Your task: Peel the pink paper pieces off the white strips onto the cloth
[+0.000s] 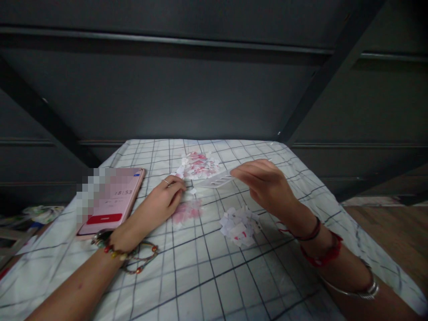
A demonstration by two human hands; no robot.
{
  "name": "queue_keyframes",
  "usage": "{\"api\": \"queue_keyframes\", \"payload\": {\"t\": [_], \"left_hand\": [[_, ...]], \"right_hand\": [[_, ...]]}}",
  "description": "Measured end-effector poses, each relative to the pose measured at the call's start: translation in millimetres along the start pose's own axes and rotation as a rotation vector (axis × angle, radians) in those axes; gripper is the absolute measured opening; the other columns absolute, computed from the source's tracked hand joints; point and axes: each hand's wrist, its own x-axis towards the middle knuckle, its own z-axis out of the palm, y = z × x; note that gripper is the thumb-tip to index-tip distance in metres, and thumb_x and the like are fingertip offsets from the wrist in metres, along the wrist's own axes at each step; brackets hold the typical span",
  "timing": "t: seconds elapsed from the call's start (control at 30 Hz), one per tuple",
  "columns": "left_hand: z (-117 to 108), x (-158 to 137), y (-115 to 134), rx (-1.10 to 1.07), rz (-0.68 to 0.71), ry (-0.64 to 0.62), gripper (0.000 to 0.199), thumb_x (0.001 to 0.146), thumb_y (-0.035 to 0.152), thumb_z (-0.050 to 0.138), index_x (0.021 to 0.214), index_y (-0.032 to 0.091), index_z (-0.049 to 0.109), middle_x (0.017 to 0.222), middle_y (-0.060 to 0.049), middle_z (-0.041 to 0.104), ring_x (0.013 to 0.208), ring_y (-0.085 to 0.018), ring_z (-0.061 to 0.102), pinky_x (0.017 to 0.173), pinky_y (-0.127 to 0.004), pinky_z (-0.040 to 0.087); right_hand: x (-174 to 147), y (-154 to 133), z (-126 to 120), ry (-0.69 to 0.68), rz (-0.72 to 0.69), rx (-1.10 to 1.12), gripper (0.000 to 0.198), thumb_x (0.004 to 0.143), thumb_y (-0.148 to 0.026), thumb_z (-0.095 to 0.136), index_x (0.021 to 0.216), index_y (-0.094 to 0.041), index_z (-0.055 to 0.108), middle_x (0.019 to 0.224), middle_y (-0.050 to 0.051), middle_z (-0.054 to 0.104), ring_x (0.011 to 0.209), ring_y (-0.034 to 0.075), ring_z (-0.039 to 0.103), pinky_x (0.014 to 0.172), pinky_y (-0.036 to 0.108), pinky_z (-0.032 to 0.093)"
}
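Note:
My right hand (267,185) is raised over the table with its fingers pinched together. They grip one end of a pale, translucent strip with slanted slots (216,179), which points left. My left hand (168,196) rests on the cloth, fingers slightly bent and thumb apart, with nothing visible in it. A small white paper scrap (193,191) lies just beyond its fingertips. Behind the strip is a heap of pink and white scraps (199,164). Thin pink pieces (188,212) lie beside my left thumb, and a pile of white scraps (240,226) sits below my right hand.
A phone in a pink case (113,200) leans or lies at the left, its screen partly blurred. A white checked cloth (200,272) covers the table. Dark panels (187,89) rise behind the table's far edge. Wooden floor (384,227) shows at the right.

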Motion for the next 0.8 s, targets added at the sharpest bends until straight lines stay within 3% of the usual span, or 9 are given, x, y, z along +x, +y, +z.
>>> {"api": "queue_keyframes", "payload": {"t": [0.17, 0.37, 0.57, 0.8], "left_hand": [[-0.1, -0.6, -3.6, 0.019, -0.049, -0.010, 0.025, 0.087, 0.020, 0.035, 0.093, 0.017, 0.059, 0.102, -0.009, 0.059, 0.099, -0.020, 0.058, 0.095, -0.041, 0.048], [3.5, -1.9, -4.8, 0.016, -0.061, -0.035, 0.029, 0.089, 0.023, 0.034, 0.097, 0.014, 0.061, 0.107, -0.011, 0.059, 0.102, -0.021, 0.058, 0.097, -0.041, 0.047], [4.3, -2.3, -6.5, 0.046, -0.053, -0.006, 0.031, 0.090, 0.024, 0.034, 0.100, 0.015, 0.062, 0.110, -0.011, 0.059, 0.104, -0.021, 0.058, 0.099, -0.041, 0.046], [2.9, -2.6, -5.3, 0.075, -0.069, -0.044, 0.033, 0.090, 0.024, 0.033, 0.103, 0.014, 0.061, 0.113, -0.011, 0.060, 0.107, -0.021, 0.057, 0.101, -0.038, 0.044]], "right_hand": [[0.9, 2.1, -5.2, -0.086, -0.004, 0.022, 0.037, 0.073, 0.006, 0.036, 0.081, -0.020, 0.061, 0.075, -0.001, 0.066, 0.070, 0.013, 0.055, 0.074, 0.029, 0.042], [-1.6, 10.4, -6.9, -0.011, 0.038, 0.002, 0.034, 0.074, 0.004, 0.039, 0.085, -0.020, 0.060, 0.076, 0.000, 0.066, 0.073, 0.016, 0.056, 0.075, 0.031, 0.043], [-4.4, 16.2, -4.8, -0.080, 0.072, 0.042, 0.038, 0.071, 0.005, 0.035, 0.080, -0.021, 0.061, 0.072, -0.001, 0.066, 0.072, 0.015, 0.059, 0.076, 0.030, 0.044], [-6.0, 27.2, -12.0, -0.003, 0.089, -0.061, 0.033, 0.074, 0.003, 0.039, 0.080, -0.020, 0.061, 0.077, 0.002, 0.069, 0.075, 0.017, 0.062, 0.074, 0.032, 0.046]]}}
